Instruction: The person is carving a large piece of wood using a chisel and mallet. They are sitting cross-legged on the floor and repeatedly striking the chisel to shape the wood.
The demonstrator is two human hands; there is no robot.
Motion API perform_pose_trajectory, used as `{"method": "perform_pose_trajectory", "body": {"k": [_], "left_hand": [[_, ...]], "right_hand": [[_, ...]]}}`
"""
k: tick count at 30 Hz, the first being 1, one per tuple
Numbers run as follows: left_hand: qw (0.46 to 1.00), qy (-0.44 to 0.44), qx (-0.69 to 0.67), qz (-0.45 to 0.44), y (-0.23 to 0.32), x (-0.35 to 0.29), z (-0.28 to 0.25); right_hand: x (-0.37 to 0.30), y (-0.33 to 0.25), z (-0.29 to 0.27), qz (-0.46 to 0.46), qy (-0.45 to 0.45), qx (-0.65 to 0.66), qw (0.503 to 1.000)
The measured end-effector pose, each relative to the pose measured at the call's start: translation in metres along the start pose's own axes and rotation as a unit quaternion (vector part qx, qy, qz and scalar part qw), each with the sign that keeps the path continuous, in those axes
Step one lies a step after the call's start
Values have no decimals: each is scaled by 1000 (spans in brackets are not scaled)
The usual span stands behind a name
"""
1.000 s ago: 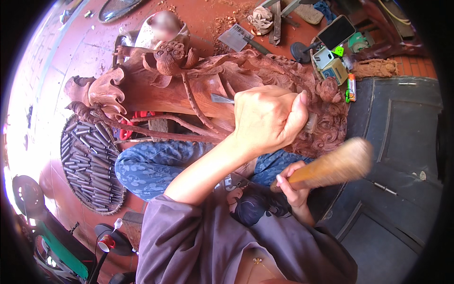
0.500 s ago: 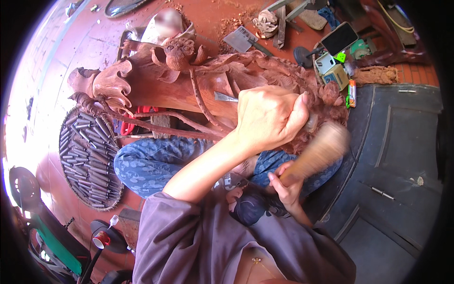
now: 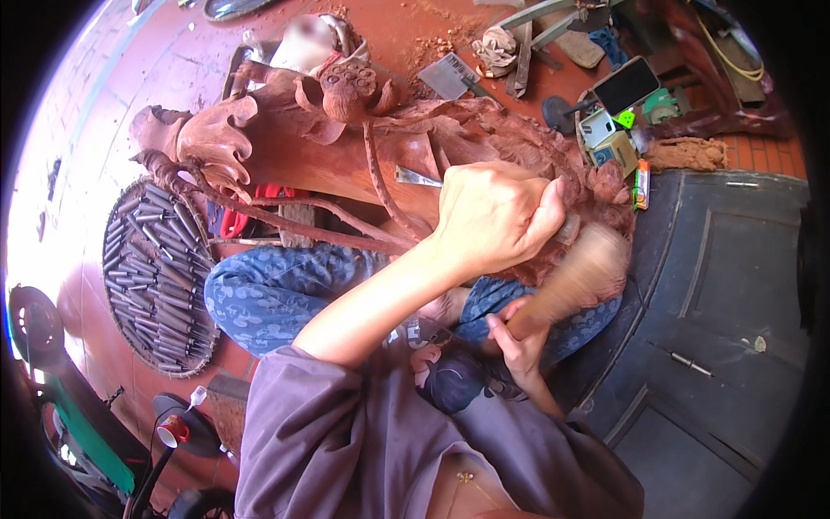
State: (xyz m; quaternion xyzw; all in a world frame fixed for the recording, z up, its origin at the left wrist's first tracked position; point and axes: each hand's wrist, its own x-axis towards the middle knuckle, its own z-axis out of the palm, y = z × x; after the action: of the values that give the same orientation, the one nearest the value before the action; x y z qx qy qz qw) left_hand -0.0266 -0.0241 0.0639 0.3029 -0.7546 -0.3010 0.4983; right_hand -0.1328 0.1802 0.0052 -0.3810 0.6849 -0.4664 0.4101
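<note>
A large reddish-brown wood carving (image 3: 337,169) lies across in front of me, with a carved seed pod (image 3: 350,91), curling leaves and thin stems. My left hand (image 3: 497,216) is closed in a fist round a chisel (image 3: 417,176). The chisel's flat metal blade points left against the carving's smooth body; its handle is mostly hidden in the fist, and the butt shows by the thumb side. Lower right, my right hand (image 3: 520,342) grips the narrow end of a wooden mallet (image 3: 575,277). Motion blurs the mallet's thick head, close to the chisel's butt.
A round basket (image 3: 112,324) full of dark-handled chisels stands at the left. Beyond the carving's right end are a phone (image 3: 624,85) on a stand and small boxes (image 3: 616,151). Dark wooden panels (image 3: 735,259) lie at the right. Wood chips (image 3: 441,43) litter the red floor.
The mallet's head has shifted slightly left and stays blurred. Both hands keep their grips, and the chisel remains against the carving. The whole view has shifted a little.
</note>
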Motion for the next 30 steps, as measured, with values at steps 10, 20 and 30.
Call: {"method": "perform_pose_trajectory", "body": {"k": [10, 20, 30], "left_hand": [[1000, -17, 16, 4, -3, -2, -2], [999, -24, 4, 22, -8, -6, -2], [1000, -17, 14, 14, -12, -12, -7]], "right_hand": [[0, 11, 6, -17, 33, 41, 998], [1, 24, 13, -62, 38, 71, 995], [2, 7, 14, 49, -31, 6, 998]]}}
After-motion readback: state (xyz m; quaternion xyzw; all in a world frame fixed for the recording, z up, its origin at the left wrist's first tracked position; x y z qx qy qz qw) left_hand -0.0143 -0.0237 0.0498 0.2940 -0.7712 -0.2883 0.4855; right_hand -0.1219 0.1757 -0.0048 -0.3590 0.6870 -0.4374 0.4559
